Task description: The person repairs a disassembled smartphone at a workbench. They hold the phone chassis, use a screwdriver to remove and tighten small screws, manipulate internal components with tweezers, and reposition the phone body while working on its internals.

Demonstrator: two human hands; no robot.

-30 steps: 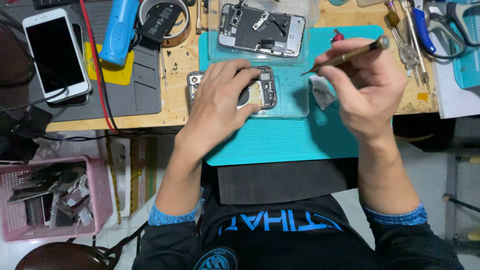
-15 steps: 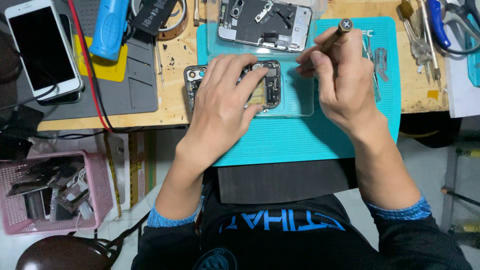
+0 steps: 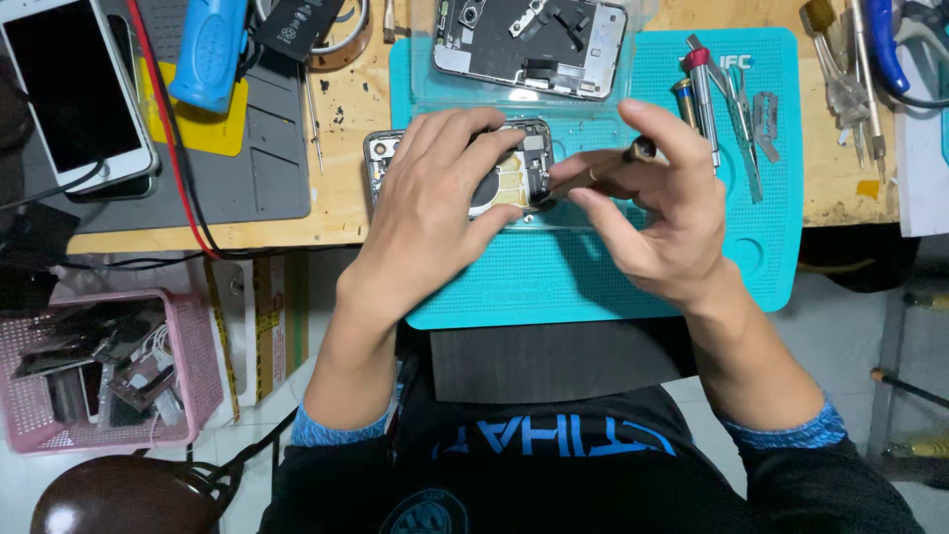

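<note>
While the left hand (image 3: 435, 213) lies spread flat over the opened phone (image 3: 499, 178) on the teal mat (image 3: 593, 282), the right hand (image 3: 652, 213) pinches a screwdriver (image 3: 643, 151) at its right end. Light, rigid, probably fragile inside; best gripped by the frame edges.

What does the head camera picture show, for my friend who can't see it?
A person's left hand steadies an opened phone on a teal mat, while the right hand works a small screwdriver into it. Another phone and tools lie nearby.
</note>
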